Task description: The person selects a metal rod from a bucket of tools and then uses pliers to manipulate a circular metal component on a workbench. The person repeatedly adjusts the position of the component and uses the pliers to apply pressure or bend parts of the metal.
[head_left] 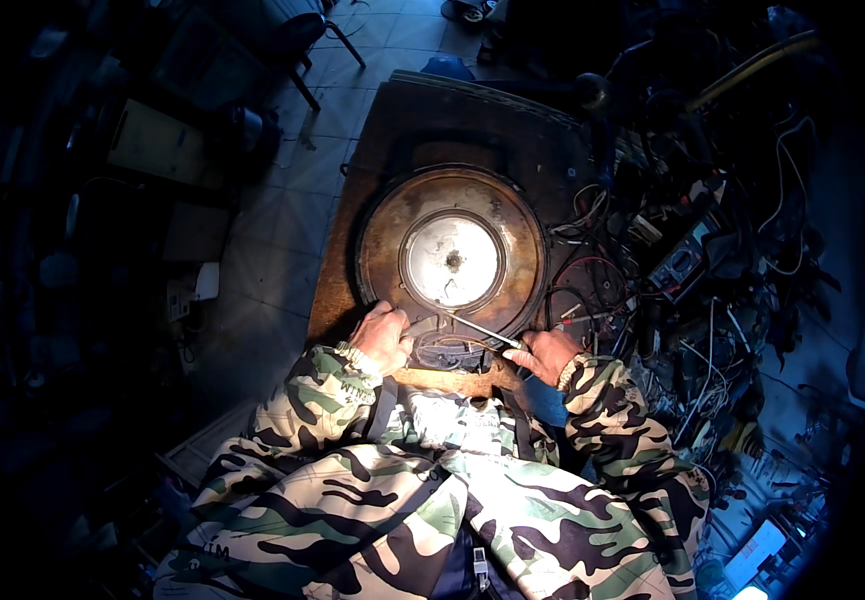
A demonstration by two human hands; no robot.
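I sit over a pale tiled floor (282, 215) in a dim room. A dark chair (297, 40) stands ahead; tangled wires (752, 230) crowd my right, cardboard boxes (157, 140) my left.

A glowing pale-blue screen (758, 548) sits at lower right.

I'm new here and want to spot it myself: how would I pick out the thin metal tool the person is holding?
Find the big round brown disc with a pale centre on the dark wooden board. At its near edge, the right hand grips a slim rod-like tool slanting up-left toward the disc. Unlike the tangled wires beside it, it is straight, rigid and shiny.
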